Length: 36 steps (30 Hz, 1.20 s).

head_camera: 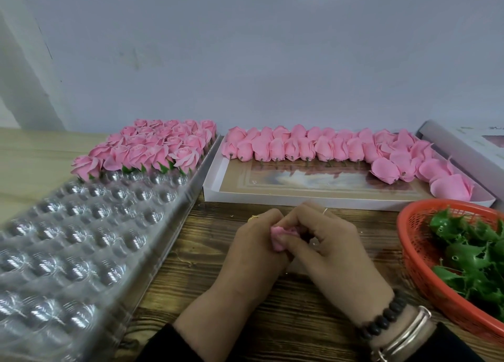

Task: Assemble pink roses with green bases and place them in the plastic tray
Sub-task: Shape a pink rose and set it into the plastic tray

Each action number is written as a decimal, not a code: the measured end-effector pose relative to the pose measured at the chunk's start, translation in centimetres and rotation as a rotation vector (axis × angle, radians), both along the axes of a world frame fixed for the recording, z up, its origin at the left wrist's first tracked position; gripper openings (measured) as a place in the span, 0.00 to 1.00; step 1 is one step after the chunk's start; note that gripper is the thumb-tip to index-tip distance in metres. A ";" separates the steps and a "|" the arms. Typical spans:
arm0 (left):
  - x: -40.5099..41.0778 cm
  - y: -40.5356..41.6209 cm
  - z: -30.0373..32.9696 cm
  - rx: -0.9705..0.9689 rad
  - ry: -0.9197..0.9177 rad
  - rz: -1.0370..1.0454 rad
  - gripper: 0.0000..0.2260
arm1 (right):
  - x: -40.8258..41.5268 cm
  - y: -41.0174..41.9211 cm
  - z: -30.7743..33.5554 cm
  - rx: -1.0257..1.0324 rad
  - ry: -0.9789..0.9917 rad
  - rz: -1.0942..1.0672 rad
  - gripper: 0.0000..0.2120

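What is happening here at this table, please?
A person is assembling pink roses. Both hands, left and right, hold one rose between them above the table. The plastic tray on the left has finished roses with green bases in its far rows; the near pockets are empty. A white box behind the hands holds unfinished buds. The red basket on the right holds green bases.

Head camera looks forward and down, close over the table [245, 320].
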<state>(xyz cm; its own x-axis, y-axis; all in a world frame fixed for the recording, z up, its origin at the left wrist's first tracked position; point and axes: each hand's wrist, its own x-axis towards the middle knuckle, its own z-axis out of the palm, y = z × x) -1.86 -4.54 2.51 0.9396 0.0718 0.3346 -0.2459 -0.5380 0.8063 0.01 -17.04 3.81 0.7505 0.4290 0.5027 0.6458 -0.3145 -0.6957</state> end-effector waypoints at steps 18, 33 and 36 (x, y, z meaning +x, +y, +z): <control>0.5 -0.1 0.9 -1.355 0.259 -0.174 0.10 | 0.1 1.3 -1.8 0.021 0.030 -0.066 0.23; 0.2 -0.4 0.8 -1.409 0.419 -0.227 0.12 | -0.1 1.3 -1.4 0.189 0.322 0.041 0.15; 0.2 -0.5 0.7 -1.398 0.382 -0.194 0.08 | -0.2 1.7 -1.7 0.139 0.246 -0.033 0.21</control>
<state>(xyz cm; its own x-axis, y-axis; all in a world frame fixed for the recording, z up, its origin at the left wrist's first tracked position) -1.69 -5.09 3.24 0.9859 -0.0132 -0.1666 0.1221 0.7377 0.6640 -0.17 -15.37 2.11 0.8699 0.3416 0.3559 0.4429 -0.2230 -0.8684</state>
